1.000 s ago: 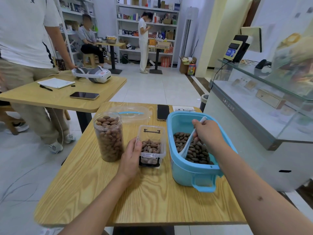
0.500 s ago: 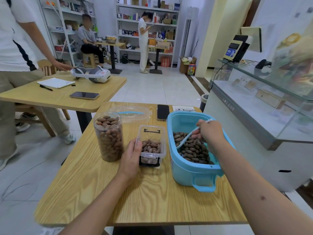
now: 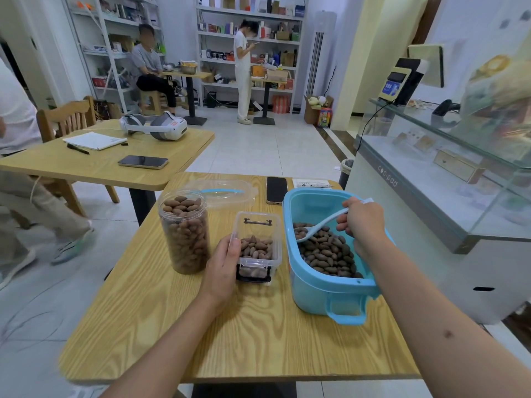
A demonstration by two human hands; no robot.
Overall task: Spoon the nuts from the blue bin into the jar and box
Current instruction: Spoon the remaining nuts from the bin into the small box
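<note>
Since a moment before, the right hand [image 3: 362,222] had tilted the white spoon [image 3: 319,228] flatter, its bowl now lying at the far left of the nuts [image 3: 330,254] inside the blue bin [image 3: 321,291]. Fingers curled around the spoon's handle. Left of the bin stood the small clear box [image 3: 257,245], partly filled with nuts; the left hand [image 3: 222,268] gripped its left side. Further left of the bin stood the jar [image 3: 184,234], nearly full. All rested on the wooden table [image 3: 230,340], with a phone [image 3: 276,189] behind the bin.
</note>
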